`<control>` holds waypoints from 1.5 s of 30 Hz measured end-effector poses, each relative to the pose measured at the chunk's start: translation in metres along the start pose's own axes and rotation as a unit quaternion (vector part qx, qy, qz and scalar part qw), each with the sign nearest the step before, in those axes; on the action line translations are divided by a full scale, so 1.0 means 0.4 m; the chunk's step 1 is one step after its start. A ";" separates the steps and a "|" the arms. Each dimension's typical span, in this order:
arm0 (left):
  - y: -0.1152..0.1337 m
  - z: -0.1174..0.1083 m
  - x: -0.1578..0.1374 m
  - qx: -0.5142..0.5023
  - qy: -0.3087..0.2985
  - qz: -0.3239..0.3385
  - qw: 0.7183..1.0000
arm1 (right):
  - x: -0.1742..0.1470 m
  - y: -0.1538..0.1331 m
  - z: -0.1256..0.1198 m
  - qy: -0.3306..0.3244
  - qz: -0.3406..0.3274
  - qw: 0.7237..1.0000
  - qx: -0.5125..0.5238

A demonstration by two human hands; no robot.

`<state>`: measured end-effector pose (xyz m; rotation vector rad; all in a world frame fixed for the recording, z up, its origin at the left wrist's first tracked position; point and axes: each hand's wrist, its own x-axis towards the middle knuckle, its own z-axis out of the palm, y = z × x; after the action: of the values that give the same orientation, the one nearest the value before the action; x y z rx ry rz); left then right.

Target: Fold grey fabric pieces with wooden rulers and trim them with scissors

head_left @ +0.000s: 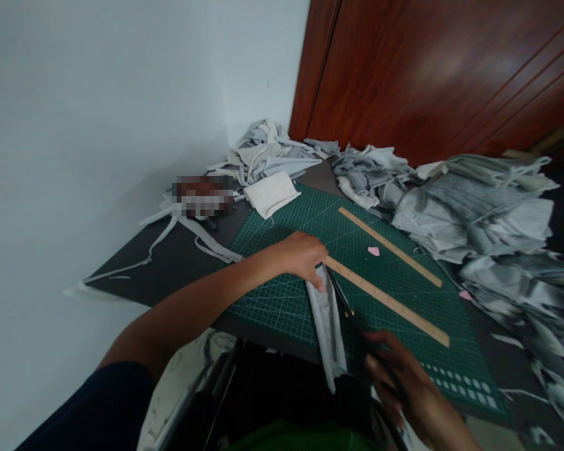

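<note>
My left hand (303,255) is closed on the upper end of a narrow grey piece of fabric (326,322), whose lower end hangs over the table's front edge. In my right hand (407,379) is a pair of black-handled scissors (355,322), the blades pointing away from me along the fabric's right edge. How far apart the blades are is hard to make out. Just right of my left hand, a wooden ruler (390,300) lies slantwise on the green cutting mat (282,300).
A second wooden ruler (390,246) and a pink scrap (373,251) lie farther back on the mat. Folded white cloth (272,194) rests at its back left edge. Grey fabric heaps (474,207) line the right side. More scraps (263,153) pile up by the wall.
</note>
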<state>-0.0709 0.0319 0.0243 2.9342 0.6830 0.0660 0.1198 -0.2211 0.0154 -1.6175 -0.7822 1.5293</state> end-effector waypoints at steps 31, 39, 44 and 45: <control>0.016 -0.006 0.000 -0.048 -0.011 -0.005 0.999 | 0.001 -0.004 0.014 -0.005 0.028 0.999 0.046; 0.016 -0.006 0.000 -0.051 -0.027 -0.012 0.998 | 0.006 0.000 0.009 0.000 0.016 0.999 0.031; 0.014 -0.005 -0.001 -0.053 -0.025 -0.016 0.998 | 0.006 0.004 0.004 -0.009 0.011 1.000 0.011; 0.014 -0.005 -0.001 -0.051 -0.022 -0.014 0.998 | 0.005 0.003 0.006 -0.006 0.007 1.000 0.005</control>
<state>-0.0688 0.0270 0.0269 2.8188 0.6921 0.0334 0.1177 -0.2196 0.0133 -1.6116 -0.7705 1.5520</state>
